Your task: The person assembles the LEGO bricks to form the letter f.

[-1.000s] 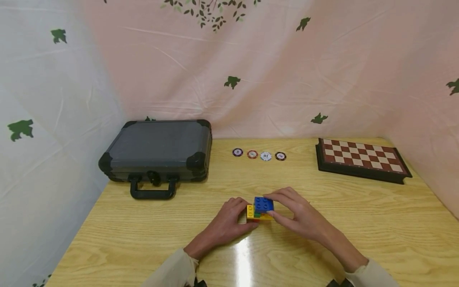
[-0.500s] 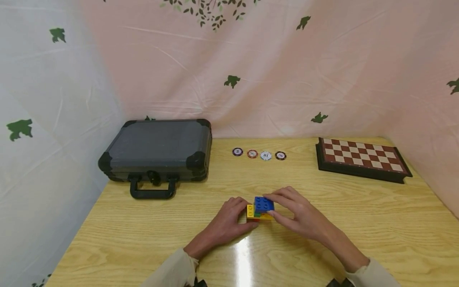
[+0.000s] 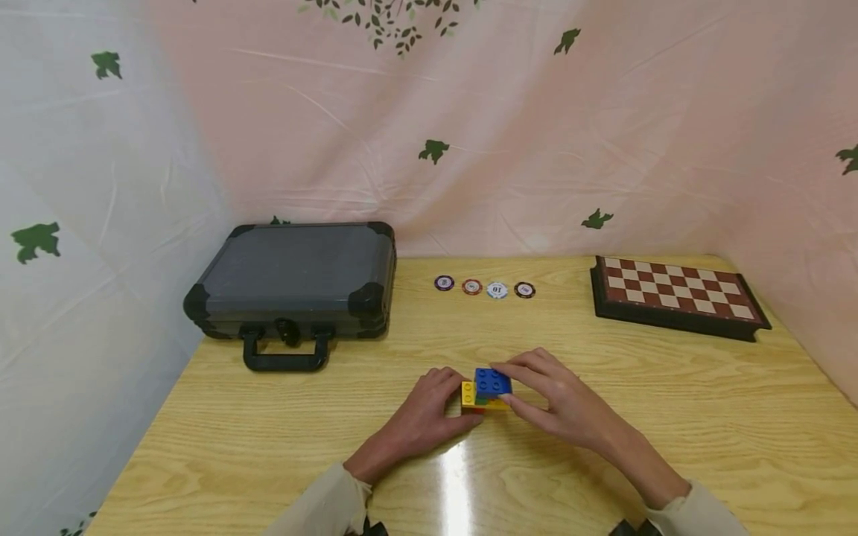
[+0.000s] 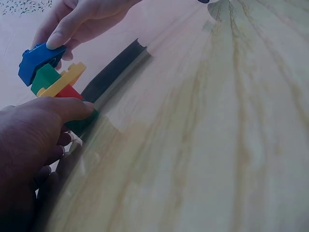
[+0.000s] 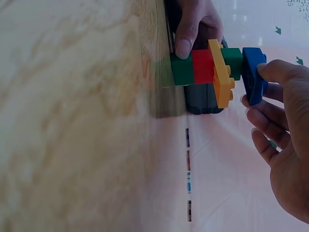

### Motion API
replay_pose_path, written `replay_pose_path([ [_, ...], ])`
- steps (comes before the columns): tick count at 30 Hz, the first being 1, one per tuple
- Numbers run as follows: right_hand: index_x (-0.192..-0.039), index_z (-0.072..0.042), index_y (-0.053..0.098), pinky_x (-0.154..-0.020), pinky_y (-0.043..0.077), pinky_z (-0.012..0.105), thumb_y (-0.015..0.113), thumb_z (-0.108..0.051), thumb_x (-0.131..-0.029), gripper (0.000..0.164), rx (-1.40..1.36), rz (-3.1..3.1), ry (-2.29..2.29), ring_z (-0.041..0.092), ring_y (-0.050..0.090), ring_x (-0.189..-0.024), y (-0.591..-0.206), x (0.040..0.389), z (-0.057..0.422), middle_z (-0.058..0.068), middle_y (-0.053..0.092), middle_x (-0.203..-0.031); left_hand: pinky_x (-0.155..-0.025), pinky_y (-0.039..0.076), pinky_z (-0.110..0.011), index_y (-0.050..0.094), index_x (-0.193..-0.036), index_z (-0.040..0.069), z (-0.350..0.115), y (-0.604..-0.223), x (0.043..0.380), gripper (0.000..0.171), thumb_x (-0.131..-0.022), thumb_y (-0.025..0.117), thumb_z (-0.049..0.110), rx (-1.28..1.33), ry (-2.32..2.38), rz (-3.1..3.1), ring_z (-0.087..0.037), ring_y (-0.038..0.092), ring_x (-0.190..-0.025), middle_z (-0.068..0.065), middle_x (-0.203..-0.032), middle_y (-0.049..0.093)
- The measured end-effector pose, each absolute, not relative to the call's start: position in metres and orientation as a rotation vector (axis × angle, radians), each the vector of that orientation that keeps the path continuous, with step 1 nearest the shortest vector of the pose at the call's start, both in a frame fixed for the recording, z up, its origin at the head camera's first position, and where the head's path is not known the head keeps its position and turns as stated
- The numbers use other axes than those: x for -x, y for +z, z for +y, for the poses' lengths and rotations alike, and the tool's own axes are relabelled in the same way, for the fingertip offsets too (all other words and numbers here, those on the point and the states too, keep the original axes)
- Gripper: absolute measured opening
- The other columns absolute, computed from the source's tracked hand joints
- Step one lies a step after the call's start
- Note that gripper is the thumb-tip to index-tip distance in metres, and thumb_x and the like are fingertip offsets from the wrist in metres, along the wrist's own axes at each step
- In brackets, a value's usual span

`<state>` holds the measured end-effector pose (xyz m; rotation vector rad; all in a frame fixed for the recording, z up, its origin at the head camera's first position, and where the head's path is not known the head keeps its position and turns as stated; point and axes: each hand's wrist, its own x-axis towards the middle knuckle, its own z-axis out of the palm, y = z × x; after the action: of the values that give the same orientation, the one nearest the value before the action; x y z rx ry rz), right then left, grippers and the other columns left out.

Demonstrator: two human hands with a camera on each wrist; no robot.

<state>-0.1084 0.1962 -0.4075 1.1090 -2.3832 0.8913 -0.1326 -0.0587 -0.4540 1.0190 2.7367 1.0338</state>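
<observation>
A stack of toy building bricks stands on the table. In the right wrist view it has a lower green brick (image 5: 181, 70), a red brick (image 5: 203, 66), a longer yellow brick (image 5: 222, 79) and an upper green brick (image 5: 232, 59). My left hand (image 3: 422, 417) grips the base of the stack, thumb on the lower green brick. Between thumb and fingers my right hand (image 3: 566, 406) pinches a blue brick (image 3: 492, 382) with a sloped side. That blue brick is tilted at the top of the upper green one; whether their studs are joined I cannot tell.
A grey case (image 3: 302, 272) with black corners and a handle lies at the back left. Several poker chips (image 3: 497, 290) form a row near the back edge. A folded chessboard box (image 3: 677, 294) lies at the back right. Patterned cloth (image 3: 429, 112) hangs behind the wooden table (image 3: 268, 447).
</observation>
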Motion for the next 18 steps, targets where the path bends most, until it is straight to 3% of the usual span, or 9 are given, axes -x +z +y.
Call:
replay_pose_path([
  [8,-0.131,-0.007,0.068,-0.08,0.055,0.032,0.066,-0.026,-0.104,0.033,-1.159,-2.373,0.809,0.014,0.058,-0.103,-0.404,0.1086,0.1942,0.0,0.065,-0.116,-0.091,0.044,-0.036,0.07,-0.118,0.015,-0.0588,-0.4539,0.1324,0.036,-0.091,0.08,0.036,-1.021,1.05,2.736,-0.013,0.053,-0.1,0.005,-0.11,0.063],
  [13,-0.131,-0.005,0.068,-0.078,0.055,0.034,0.048,-0.039,-0.11,0.045,-1.187,-2.364,0.7,0.016,0.059,-0.101,-0.4016,0.1097,0.1938,0.002,0.066,-0.114,-0.091,0.044,-0.037,0.069,-0.117,0.015,-0.0588,-0.4543,0.1325,0.034,-0.091,0.08,0.035,-1.03,1.054,2.739,-0.013,0.053,-0.1,0.005,-0.109,0.063],
  [18,-0.128,-0.001,0.068,-0.077,0.055,0.034,0.042,-0.039,-0.111,0.049,-1.223,-2.332,0.618,0.017,0.059,-0.1,-0.3993,0.1108,0.1932,0.004,0.066,-0.113,-0.09,0.044,-0.037,0.069,-0.116,0.014,-0.0589,-0.4549,0.1325,0.034,-0.092,0.08,0.035,-1.044,1.07,2.739,-0.014,0.054,-0.099,0.004,-0.108,0.063],
])
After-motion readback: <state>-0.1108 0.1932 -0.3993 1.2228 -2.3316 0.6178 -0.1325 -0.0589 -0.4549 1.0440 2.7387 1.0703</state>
